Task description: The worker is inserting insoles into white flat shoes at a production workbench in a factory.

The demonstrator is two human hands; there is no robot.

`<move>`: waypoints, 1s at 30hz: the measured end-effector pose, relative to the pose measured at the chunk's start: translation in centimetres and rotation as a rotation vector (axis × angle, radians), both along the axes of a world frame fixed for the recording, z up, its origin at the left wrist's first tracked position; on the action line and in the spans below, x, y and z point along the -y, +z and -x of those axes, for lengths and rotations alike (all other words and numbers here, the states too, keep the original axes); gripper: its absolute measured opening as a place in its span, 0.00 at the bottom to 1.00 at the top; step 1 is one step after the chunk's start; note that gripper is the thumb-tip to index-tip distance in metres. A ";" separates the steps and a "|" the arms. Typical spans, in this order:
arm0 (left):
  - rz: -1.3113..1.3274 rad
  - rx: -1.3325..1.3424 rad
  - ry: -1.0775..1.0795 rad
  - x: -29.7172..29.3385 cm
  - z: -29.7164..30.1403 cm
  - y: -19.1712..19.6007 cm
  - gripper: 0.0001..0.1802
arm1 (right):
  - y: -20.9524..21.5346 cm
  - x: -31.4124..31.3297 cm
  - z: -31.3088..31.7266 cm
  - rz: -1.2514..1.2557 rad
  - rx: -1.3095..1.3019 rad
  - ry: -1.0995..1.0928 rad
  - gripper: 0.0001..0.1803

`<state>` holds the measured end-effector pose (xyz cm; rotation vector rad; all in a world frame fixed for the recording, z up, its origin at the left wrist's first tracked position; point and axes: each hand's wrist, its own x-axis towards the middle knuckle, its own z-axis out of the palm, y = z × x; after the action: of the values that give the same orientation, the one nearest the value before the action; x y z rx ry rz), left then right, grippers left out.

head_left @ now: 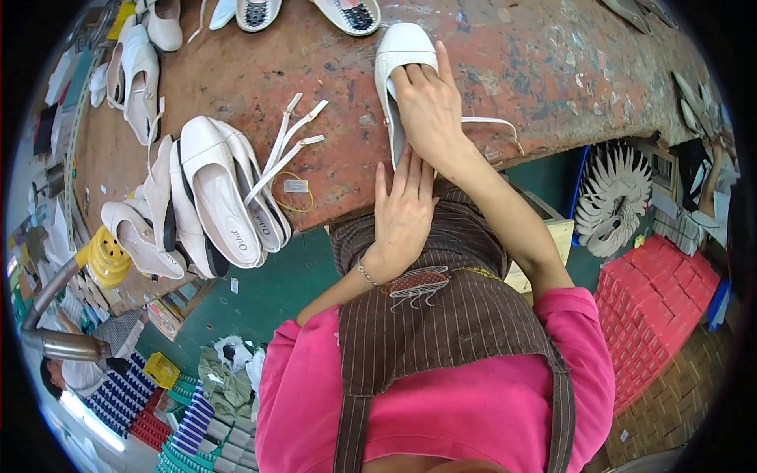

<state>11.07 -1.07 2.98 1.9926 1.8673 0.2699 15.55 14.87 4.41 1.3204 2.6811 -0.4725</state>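
Observation:
A white closed-toe flat shoe (406, 41) lies on the bench with its toe pointing away from me. My right hand (430, 118) reaches into its opening: several fingers disappear under the toe upper, and one finger stays outside along the right side. At the heel end, my left hand (404, 213) rests with straight fingers touching the back of the shoe; nothing is held in it. A thin white strap (493, 122) sticks out to the right of the shoe. Left of my hands stands a group of white backless shoes (213, 177) with loose white straps (285, 146).
More white shoes (142, 79) lie at the far left, and several at the back edge of the worn reddish bench (331, 87). A yellow coiled hose (109, 256) hangs at the left. Red baskets (654, 292) and a ring of pale pieces (611, 201) are at the right. Another person works lower left.

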 end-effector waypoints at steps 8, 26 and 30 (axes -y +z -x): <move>-0.079 0.059 0.044 -0.3 -0.3 -0.1 0.27 | 1.3 -1.4 0.8 0.097 0.095 -0.014 0.30; -0.227 -0.048 0.039 -0.1 -0.4 -0.6 0.24 | -0.5 -0.1 0.0 -0.182 -0.069 -0.052 0.32; -0.158 0.018 0.047 0.3 -0.4 -1.3 0.25 | -1.6 1.2 0.3 -0.234 0.125 0.005 0.26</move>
<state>11.45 -1.33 1.68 2.0423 1.9372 0.4606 15.25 13.72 2.85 1.3487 2.6980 -0.0730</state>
